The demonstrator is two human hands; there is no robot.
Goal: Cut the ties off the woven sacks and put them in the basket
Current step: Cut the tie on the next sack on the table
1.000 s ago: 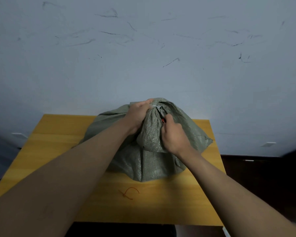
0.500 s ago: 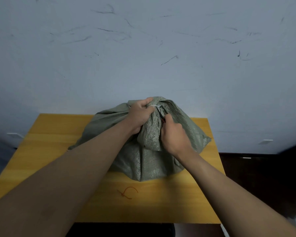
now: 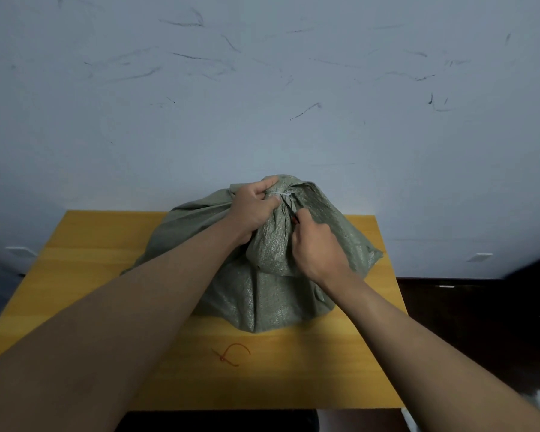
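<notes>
Fingers of the left hand curl tight round the gathered neck of the grey-green woven sack, centre frame on the yellow wooden table; the right hand grips a small tool at the white tie.

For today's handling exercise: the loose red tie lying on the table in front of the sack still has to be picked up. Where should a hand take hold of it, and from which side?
Pinch the red tie at its open curved loop, coming from above with thumb and forefinger. It lies flat on the bare wooden table, clear of the sack, so the arched part probably offers the easiest gap for fingertips.
</notes>
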